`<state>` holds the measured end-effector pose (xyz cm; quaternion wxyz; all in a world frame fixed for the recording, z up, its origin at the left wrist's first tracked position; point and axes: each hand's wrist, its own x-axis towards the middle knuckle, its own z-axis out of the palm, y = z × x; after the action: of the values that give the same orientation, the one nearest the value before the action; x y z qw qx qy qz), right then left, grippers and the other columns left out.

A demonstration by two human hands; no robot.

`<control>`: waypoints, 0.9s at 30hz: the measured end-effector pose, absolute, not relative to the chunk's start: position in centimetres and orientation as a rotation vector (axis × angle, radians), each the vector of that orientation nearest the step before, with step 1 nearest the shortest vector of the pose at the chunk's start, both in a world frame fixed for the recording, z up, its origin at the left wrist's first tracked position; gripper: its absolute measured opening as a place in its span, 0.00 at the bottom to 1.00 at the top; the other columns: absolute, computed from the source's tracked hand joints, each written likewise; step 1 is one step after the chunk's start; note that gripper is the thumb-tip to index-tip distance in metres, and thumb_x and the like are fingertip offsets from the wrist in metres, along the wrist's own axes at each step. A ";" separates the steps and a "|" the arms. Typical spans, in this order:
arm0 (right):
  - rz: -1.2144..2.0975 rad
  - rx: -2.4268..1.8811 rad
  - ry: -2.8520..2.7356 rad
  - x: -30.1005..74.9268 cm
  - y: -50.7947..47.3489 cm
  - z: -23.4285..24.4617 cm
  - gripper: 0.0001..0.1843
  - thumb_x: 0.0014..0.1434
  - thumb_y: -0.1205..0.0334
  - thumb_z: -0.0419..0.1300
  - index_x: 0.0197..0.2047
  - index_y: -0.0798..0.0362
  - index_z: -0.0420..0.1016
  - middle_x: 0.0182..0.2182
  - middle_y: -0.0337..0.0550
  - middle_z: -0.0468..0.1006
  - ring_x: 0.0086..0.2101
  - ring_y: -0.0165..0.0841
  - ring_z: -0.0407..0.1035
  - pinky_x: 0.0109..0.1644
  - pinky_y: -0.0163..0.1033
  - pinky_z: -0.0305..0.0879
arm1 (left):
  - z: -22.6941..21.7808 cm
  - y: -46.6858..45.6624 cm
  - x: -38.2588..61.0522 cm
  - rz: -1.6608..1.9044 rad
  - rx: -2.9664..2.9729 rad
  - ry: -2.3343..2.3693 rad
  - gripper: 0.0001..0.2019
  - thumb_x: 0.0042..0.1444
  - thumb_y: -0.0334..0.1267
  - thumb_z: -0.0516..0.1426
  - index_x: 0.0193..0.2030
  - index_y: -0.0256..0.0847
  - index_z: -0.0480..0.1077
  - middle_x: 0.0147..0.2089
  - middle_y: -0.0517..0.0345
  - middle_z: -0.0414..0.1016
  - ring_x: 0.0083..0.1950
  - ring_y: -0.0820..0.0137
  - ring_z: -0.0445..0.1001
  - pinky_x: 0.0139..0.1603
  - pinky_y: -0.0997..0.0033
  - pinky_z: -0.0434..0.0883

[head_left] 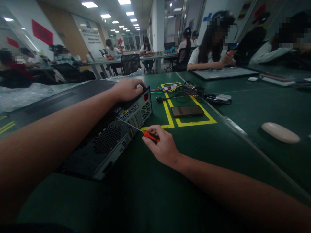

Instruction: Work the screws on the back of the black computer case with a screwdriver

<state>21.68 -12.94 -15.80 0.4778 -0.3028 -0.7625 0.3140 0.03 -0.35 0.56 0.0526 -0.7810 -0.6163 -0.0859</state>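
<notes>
A black computer case (121, 136) lies on its side on the green table, its rear panel with vents and ports facing right towards me. My left hand (127, 89) presses on top of it near the far rear corner, its bent fingers gripping the edge. In my right hand (163, 144) is a screwdriver (148, 134) with an orange and black handle. Its thin shaft points left, and the tip reaches the rear panel by the upper edge, below my left wrist. Whether the tip sits in a screw is too small to tell.
Beyond the case, a bundle of black cables (191, 89) lies by yellow tape markings, with a phone (187, 111) inside one outline. A pale oval object (280, 132) rests at right. Plastic wrap (21, 95) is behind the case. Across the table a person (210, 48) sits at a flat panel (223, 73).
</notes>
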 end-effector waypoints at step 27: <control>0.727 -0.753 -1.873 21.8 -13.1 -15.6 0.08 0.74 0.52 0.67 0.50 0.46 0.79 0.43 0.43 0.87 0.41 0.38 0.80 0.50 0.45 0.76 | 0.5 -0.4 -0.1 -0.262 -2.384 -1.858 0.29 0.69 0.47 0.53 0.70 0.48 0.82 0.53 0.45 0.86 0.58 0.48 0.82 0.61 0.50 0.74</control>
<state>21.76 -13.09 -15.59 0.4778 -0.3082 -0.7668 0.2979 -0.10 -0.38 0.53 0.0540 -0.7846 -0.6116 -0.0862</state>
